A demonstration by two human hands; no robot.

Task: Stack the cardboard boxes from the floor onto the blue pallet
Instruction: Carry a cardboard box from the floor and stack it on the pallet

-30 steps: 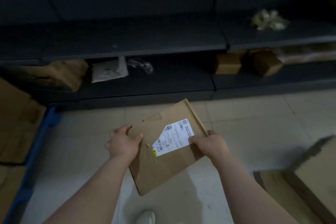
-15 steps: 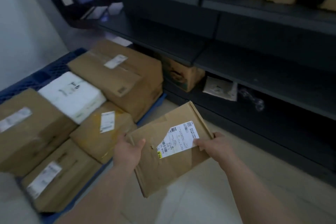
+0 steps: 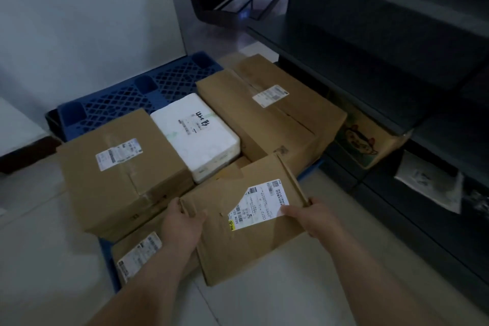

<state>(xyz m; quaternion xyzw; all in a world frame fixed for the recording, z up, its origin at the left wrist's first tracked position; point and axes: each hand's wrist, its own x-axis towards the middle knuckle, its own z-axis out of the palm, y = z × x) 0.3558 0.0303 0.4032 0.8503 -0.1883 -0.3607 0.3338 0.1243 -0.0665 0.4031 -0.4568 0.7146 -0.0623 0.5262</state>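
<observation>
I carry a flat cardboard box [image 3: 246, 235] with a white shipping label, held above the near right edge of the blue pallet [image 3: 158, 87]. My left hand [image 3: 180, 227] grips its left edge and my right hand [image 3: 315, 219] grips its right edge, thumb on the label. On the pallet lie a large box at the left [image 3: 119, 164], a white foam box [image 3: 195, 135] in the middle, a long box at the right [image 3: 270, 111] and a low box at the front [image 3: 137, 254]. The held box hides part of the pallet's near right corner.
Dark metal shelving [image 3: 383, 66] runs along the right, with a printed carton [image 3: 370, 140] and a plastic-wrapped packet [image 3: 428, 182] on its bottom level. A white wall [image 3: 79, 21] stands behind the pallet. The pallet's far grid is bare. Pale floor tiles [image 3: 39, 259] surround it.
The view has swung left from the shelf to the pallet. The held box has come closer to the pallet and now hangs over its near right edge. Both hands keep their grip.
</observation>
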